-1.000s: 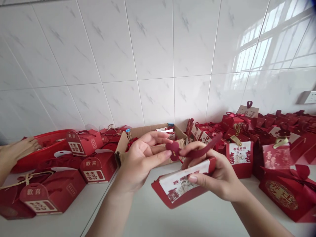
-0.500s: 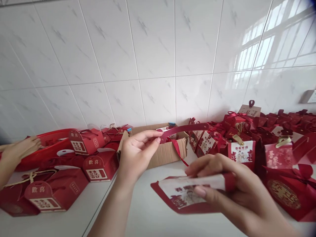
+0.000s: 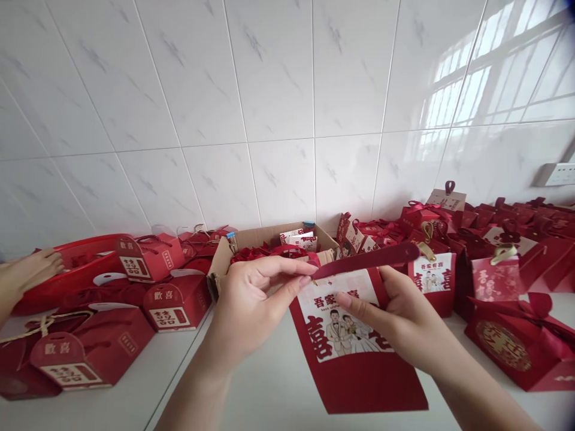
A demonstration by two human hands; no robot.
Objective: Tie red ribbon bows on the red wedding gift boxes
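Between thumb and fingers my left hand (image 3: 265, 305) pinches one end of a dark red strap (image 3: 368, 261), whose rounded other end points right. The strap lies across the top edge of a red gift bag (image 3: 368, 383) with a white card (image 3: 344, 317) showing a cartoon couple and Chinese characters. My right hand (image 3: 395, 320) grips the bag's upper right side, thumb on the card and fingers hidden behind. The bag hangs upright, facing me, over the white table.
Behind my hands stands an open cardboard box (image 3: 215, 263) with red items. Red boxes (image 3: 175, 302) sit at left, near a red basin (image 3: 90, 251) holding another person's hand (image 3: 40, 269). Finished-looking red bags and boxes (image 3: 516, 353) crowd the right side.
The red bag has turned from tilted to upright, its front now facing me. My right hand has moved up and left, bringing it against the strap and my left hand.
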